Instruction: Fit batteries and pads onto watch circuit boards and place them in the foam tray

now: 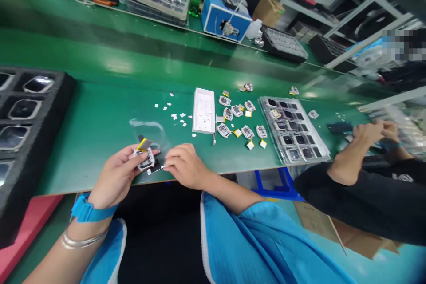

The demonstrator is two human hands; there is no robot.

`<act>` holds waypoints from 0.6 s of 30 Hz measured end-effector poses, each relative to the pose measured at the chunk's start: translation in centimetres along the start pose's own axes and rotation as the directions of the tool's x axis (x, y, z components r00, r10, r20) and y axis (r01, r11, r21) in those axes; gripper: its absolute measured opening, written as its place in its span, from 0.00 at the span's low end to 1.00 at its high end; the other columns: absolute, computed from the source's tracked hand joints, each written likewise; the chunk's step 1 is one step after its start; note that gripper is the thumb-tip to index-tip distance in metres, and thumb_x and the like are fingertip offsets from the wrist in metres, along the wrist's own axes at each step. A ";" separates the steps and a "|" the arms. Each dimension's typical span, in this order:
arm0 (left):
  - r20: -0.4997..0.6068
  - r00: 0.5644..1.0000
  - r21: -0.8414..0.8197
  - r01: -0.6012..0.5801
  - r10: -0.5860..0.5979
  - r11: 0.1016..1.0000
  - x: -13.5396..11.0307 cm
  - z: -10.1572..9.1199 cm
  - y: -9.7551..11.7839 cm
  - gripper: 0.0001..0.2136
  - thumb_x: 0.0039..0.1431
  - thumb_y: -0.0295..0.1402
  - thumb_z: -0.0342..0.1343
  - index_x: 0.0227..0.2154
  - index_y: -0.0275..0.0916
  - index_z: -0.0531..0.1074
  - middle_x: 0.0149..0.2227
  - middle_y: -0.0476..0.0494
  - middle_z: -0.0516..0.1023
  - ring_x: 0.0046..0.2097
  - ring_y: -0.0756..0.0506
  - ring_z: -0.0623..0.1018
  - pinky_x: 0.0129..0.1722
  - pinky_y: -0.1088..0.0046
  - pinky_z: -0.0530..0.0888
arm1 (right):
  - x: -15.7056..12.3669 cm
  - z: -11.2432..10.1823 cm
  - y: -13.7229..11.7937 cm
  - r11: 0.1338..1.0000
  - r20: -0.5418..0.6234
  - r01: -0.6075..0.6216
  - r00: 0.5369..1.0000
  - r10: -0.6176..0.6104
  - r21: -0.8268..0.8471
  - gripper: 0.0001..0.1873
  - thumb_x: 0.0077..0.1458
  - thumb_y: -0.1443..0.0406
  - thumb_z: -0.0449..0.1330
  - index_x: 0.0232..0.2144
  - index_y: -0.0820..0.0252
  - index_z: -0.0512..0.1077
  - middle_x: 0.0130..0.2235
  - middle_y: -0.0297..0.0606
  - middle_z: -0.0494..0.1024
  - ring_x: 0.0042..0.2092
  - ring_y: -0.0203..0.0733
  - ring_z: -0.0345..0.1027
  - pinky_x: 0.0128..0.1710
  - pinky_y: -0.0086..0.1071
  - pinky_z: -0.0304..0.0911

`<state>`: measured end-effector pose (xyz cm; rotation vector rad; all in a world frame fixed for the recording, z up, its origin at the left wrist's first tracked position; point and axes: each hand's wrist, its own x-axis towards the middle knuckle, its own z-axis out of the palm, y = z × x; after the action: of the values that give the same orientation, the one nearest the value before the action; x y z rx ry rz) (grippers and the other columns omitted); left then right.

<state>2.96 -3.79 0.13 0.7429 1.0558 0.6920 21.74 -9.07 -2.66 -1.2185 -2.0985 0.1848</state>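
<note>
My left hand (116, 171) is closed around an opened smartwatch case (145, 160) near the table's front edge. A silver battery with yellow edging (144, 143) sticks up from the case. Beside it, my right hand (186, 165) is closed in a pinch on a thin, dark pointed tool (159, 168), perhaps tweezers, aimed at the case. A small white piece (149, 171) shows by the case's lower edge. Beyond my hands lie several small white pieces (174, 116) and a white box (204, 130) with tiny bits inside.
Several open watch cases with batteries (247, 132) lie right of the box. Farther right is a clear tray of watch parts (281, 157); a co-worker's hands (369, 133) are beyond it. A black foam tray (61, 97) stands left. A blue machine (226, 17) sits on the back shelf.
</note>
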 end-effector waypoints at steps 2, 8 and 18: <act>-0.016 1.000 0.006 -0.026 0.026 1.000 -0.2 0.5 0.0 0.21 0.44 0.38 0.71 0.40 0.33 0.75 0.37 0.40 0.83 0.37 0.46 0.81 0.35 0.77 0.76 | 0.3 -1.0 -0.2 0.993 -0.180 0.029 0.984 -0.008 0.117 0.08 0.64 0.63 0.56 0.32 0.55 0.71 0.40 0.38 0.78 0.45 0.41 0.71 0.49 0.40 0.64; -0.024 0.998 -0.064 -0.065 0.063 0.996 -0.4 1.3 0.3 0.22 0.40 0.37 0.72 0.38 0.33 0.75 0.32 0.42 0.82 0.32 0.46 0.80 0.32 0.71 0.78 | 4.0 -2.9 0.3 0.665 0.067 -0.235 0.961 0.269 0.709 0.07 0.51 0.67 0.68 0.26 0.57 0.72 0.31 0.35 0.80 0.35 0.39 0.75 0.38 0.36 0.69; 0.040 0.999 -0.182 -0.002 0.010 0.983 -0.6 1.3 0.1 0.17 0.40 0.34 0.71 0.35 0.33 0.79 0.29 0.47 0.80 0.27 0.51 0.78 0.29 0.75 0.79 | 4.9 -0.9 -0.7 0.547 0.260 -0.462 0.876 0.407 0.698 0.13 0.45 0.63 0.71 0.26 0.58 0.69 0.31 0.33 0.80 0.32 0.36 0.73 0.37 0.32 0.69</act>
<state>3.95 -4.44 0.85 0.5997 0.9392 0.7645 20.27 -5.70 0.72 -1.1597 -1.4269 1.2184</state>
